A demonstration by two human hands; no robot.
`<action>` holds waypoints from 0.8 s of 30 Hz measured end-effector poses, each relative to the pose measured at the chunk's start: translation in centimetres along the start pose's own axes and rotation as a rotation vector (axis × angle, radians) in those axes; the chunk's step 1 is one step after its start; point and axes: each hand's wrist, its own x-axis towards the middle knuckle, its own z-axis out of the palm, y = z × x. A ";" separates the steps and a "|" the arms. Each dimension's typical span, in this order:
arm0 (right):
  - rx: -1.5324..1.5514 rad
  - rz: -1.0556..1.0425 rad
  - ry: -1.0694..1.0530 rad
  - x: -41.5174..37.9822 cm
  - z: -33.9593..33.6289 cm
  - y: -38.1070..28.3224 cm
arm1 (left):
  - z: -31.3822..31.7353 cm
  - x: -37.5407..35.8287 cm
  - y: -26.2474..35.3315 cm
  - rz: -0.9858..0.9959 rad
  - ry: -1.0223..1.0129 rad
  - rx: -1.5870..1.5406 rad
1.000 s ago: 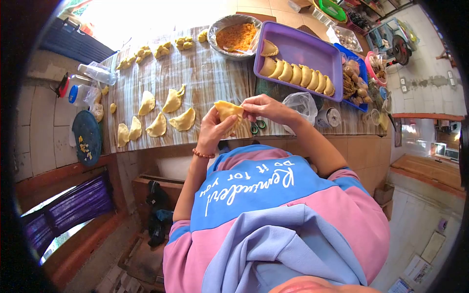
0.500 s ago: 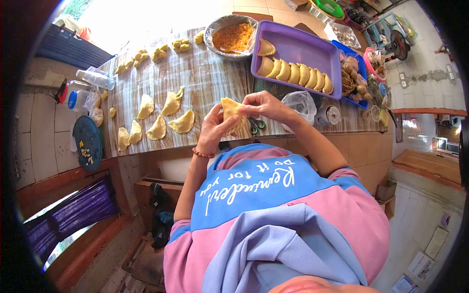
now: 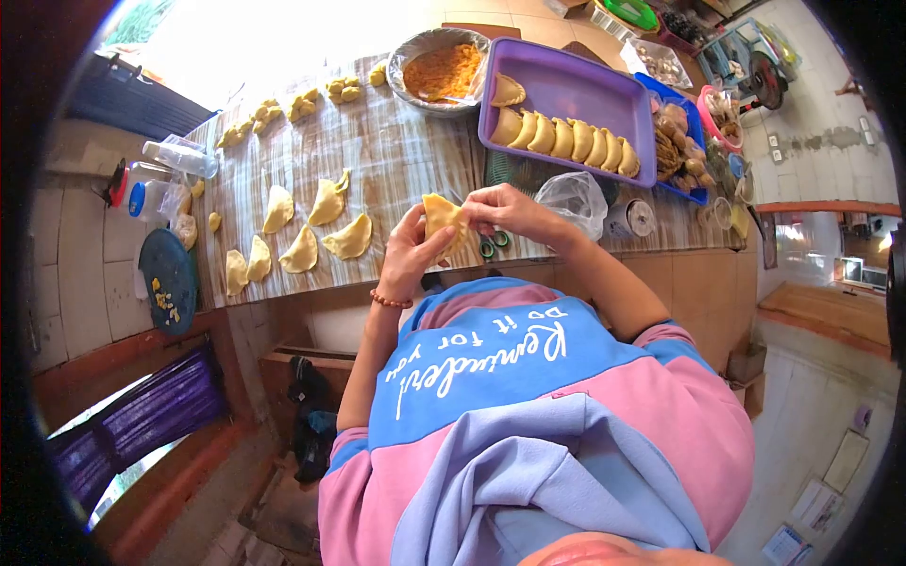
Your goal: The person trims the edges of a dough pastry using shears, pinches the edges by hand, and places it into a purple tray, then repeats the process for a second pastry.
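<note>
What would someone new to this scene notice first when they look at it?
Likely the bright purple tray at the far side of the table, right of centre, holding folded pastries. Beside it, on the left, orange mixture in a bowl stands out too. Then the eye might drop to the folded dough between left hand and right hand.

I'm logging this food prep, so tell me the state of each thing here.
Held pastry, folded over
Left hand, closed on that pastry
Right hand, pinching that pastry's edge
Table pastries, folded, lying loose
Tray pastries, folded, mostly lined up
Purple tray, partly filled
Bowl, plastic-lined, holding orange filling
Plastic bag, crumpled
Scissors, open or shut unclear
</note>
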 end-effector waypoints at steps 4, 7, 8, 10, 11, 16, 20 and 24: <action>0.054 0.006 -0.043 -0.6 -0.1 -0.2 | -0.1 -0.1 -0.2 -0.008 -0.007 0.001; -0.075 0.088 -0.042 -0.6 -0.4 0.3 | -0.1 -0.1 -0.6 -0.018 -0.051 0.003; -0.063 0.073 -0.025 -0.6 -0.2 0.4 | 0.0 -0.1 -0.6 -0.029 -0.068 -0.014; -0.041 0.043 0.008 -0.6 0.6 0.1 | 0.2 -0.2 -0.3 -0.052 -0.103 -0.048; -0.049 0.030 0.023 -0.8 0.7 -0.1 | 0.3 -0.2 -0.2 -0.060 -0.102 -0.037; -0.050 -0.030 0.073 -0.8 0.5 0.0 | 0.3 -0.4 0.5 -0.057 -0.110 0.006; 0.008 -0.004 0.044 -0.8 0.1 0.0 | 0.7 -0.3 0.7 -0.046 -0.090 -0.036; -0.073 0.014 0.045 -0.8 0.3 -0.5 | 0.2 -0.3 0.6 -0.038 -0.107 0.030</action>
